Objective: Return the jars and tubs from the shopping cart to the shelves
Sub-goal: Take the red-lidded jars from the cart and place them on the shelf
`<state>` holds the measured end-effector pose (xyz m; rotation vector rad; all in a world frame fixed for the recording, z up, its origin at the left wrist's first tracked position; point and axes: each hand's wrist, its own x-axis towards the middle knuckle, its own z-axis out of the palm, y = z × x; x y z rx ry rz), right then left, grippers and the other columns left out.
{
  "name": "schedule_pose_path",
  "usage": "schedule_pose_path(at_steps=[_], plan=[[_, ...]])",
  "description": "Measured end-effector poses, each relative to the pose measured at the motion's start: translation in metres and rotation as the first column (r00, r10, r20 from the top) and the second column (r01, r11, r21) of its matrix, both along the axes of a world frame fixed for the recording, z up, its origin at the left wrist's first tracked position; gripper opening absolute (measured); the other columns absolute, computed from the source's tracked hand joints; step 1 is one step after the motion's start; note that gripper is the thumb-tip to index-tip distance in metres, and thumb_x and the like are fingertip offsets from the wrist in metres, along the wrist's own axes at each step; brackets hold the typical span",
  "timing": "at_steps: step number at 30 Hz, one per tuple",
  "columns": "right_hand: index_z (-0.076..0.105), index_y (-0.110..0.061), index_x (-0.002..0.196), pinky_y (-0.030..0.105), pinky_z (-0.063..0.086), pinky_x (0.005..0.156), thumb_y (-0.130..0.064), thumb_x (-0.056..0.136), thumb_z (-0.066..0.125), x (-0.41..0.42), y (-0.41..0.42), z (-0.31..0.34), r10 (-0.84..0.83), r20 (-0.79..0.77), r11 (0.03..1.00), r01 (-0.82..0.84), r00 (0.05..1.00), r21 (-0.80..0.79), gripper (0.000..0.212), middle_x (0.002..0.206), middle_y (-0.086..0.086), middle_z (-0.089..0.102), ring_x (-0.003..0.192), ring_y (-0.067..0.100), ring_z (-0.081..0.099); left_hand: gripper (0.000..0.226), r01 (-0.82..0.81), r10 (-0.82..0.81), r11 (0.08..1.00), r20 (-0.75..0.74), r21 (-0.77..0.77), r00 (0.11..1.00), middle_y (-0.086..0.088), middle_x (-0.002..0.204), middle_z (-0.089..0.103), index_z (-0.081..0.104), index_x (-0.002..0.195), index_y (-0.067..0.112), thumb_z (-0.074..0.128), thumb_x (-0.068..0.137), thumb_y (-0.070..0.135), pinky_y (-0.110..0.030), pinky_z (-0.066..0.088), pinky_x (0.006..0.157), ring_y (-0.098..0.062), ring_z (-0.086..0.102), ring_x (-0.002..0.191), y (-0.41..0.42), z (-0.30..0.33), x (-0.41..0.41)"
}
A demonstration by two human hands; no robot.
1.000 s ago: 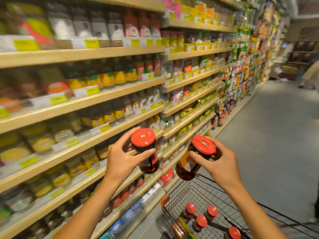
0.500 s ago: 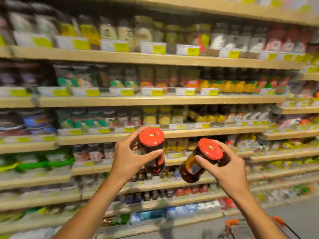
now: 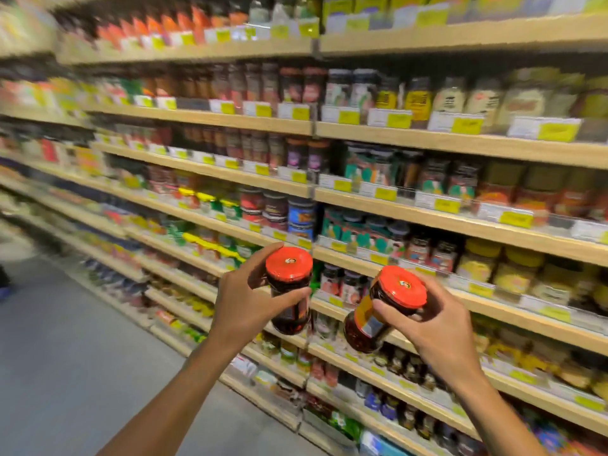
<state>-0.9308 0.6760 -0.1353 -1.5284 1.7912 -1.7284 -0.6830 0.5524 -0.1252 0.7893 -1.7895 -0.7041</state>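
Observation:
My left hand (image 3: 245, 299) grips a dark glass jar with a red lid (image 3: 289, 287), held upright in front of the shelves. My right hand (image 3: 434, 327) grips a second red-lidded jar (image 3: 378, 319), tilted with its lid toward me and its base pointing down-left. Both jars hang in the air at about the same height, a short gap between them, in front of the wooden shelves (image 3: 427, 222). The shopping cart is out of view.
Long wooden shelves packed with jars, tubs and packets fill the view, each edge lined with yellow price tags (image 3: 385, 194). A grey aisle floor (image 3: 65, 340) opens at the lower left. The picture is blurred by motion.
My view has swung left, from the aisle and cart to the shelves. The cart has dropped out of sight. Both hands still hold their jars in the same way.

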Motion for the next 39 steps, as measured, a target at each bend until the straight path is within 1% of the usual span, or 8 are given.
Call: schedule_pose_path(at_steps=[2, 4, 10, 19, 26, 30, 35, 39], plan=[[0.066, -0.039, 0.116, 0.010, 0.053, 0.081, -0.047, 0.057, 0.087, 0.021, -0.026, 0.004, 0.066, -0.007, 0.998, -0.066, 0.998, 0.012, 0.063, 0.106, -0.025, 0.073, 0.098, -0.006, 0.068, 0.072, -0.043, 0.042, 0.999, -0.031, -0.012, 0.999, 0.032, 0.122, 0.059, 0.056, 0.129, 0.043, 0.085, 0.063, 0.048, -0.013, 0.050, 0.095, 0.014, 0.056, 0.114, -0.012, 0.004, 0.028], [0.067, -0.035, 0.120, 0.014, 0.055, 0.084, -0.046, 0.059, 0.089, 0.044, -0.053, 0.009, 0.104, -0.022, 0.995, -0.103, 0.994, 0.014, 0.066, 0.109, -0.023, 0.072, 0.100, -0.005, 0.068, 0.073, -0.080, 0.079, 0.997, -0.057, -0.007, 0.995, 0.025, 0.122, 0.063, 0.058, 0.131, 0.039, 0.087, 0.063, 0.045, -0.016, 0.052, 0.094, 0.009, 0.060, 0.114, -0.030, 0.007, 0.057], [0.069, -0.034, 0.116, 0.010, 0.052, 0.080, -0.040, 0.063, 0.088, 0.123, -0.144, 0.026, 0.195, -0.045, 0.980, -0.196, 0.980, -0.028, 0.057, 0.106, -0.025, 0.073, 0.100, -0.005, 0.068, 0.078, -0.128, 0.123, 0.991, -0.103, -0.044, 0.987, 0.009, 0.126, 0.067, 0.059, 0.136, 0.026, 0.091, 0.065, 0.032, -0.023, 0.056, 0.093, 0.001, 0.064, 0.114, -0.103, 0.017, 0.139], [0.065, -0.038, 0.120, 0.014, 0.054, 0.087, -0.050, 0.062, 0.086, 0.234, -0.280, 0.040, 0.246, -0.063, 0.964, -0.251, 0.967, -0.092, 0.063, 0.112, -0.022, 0.071, 0.105, -0.004, 0.066, 0.079, -0.127, 0.118, 0.987, -0.092, -0.096, 0.989, 0.018, 0.126, 0.064, 0.057, 0.135, 0.033, 0.091, 0.064, 0.036, -0.019, 0.054, 0.093, 0.004, 0.061, 0.116, -0.225, 0.034, 0.246], [0.065, -0.036, 0.124, 0.024, 0.056, 0.091, -0.052, 0.062, 0.086, 0.265, -0.369, 0.044, 0.246, -0.088, 0.964, -0.253, 0.965, -0.084, 0.067, 0.113, -0.022, 0.071, 0.106, -0.001, 0.066, 0.076, -0.133, 0.122, 0.985, -0.102, -0.109, 0.987, 0.019, 0.123, 0.065, 0.057, 0.130, 0.041, 0.091, 0.062, 0.037, -0.017, 0.053, 0.091, 0.005, 0.063, 0.113, -0.313, 0.041, 0.273], [0.067, -0.033, 0.123, 0.030, 0.057, 0.091, -0.053, 0.062, 0.088, 0.268, -0.432, 0.054, 0.256, -0.114, 0.959, -0.267, 0.960, -0.096, 0.067, 0.112, -0.019, 0.072, 0.104, 0.000, 0.068, 0.078, -0.152, 0.138, 0.980, -0.116, -0.125, 0.984, 0.017, 0.121, 0.066, 0.058, 0.132, 0.036, 0.091, 0.062, 0.035, -0.015, 0.053, 0.091, 0.005, 0.063, 0.112, -0.366, 0.046, 0.277], [0.067, -0.035, 0.119, 0.023, 0.057, 0.087, -0.050, 0.061, 0.088, 0.276, -0.513, 0.079, 0.323, -0.123, 0.931, -0.338, 0.938, -0.135, 0.063, 0.109, -0.024, 0.072, 0.102, -0.002, 0.068, 0.079, -0.198, 0.178, 0.968, -0.138, -0.155, 0.974, 0.016, 0.117, 0.069, 0.061, 0.132, 0.027, 0.093, 0.060, 0.033, -0.013, 0.053, 0.088, 0.003, 0.066, 0.108, -0.435, 0.066, 0.281], [0.067, -0.029, 0.123, 0.021, 0.056, 0.087, -0.047, 0.062, 0.089, 0.280, -0.577, 0.095, 0.339, -0.153, 0.916, -0.363, 0.928, -0.169, 0.067, 0.113, -0.017, 0.073, 0.104, 0.000, 0.069, 0.081, -0.226, 0.202, 0.953, -0.137, -0.200, 0.970, 0.018, 0.119, 0.067, 0.060, 0.134, 0.027, 0.093, 0.060, 0.031, -0.013, 0.052, 0.090, 0.007, 0.065, 0.108, -0.489, 0.084, 0.284]])
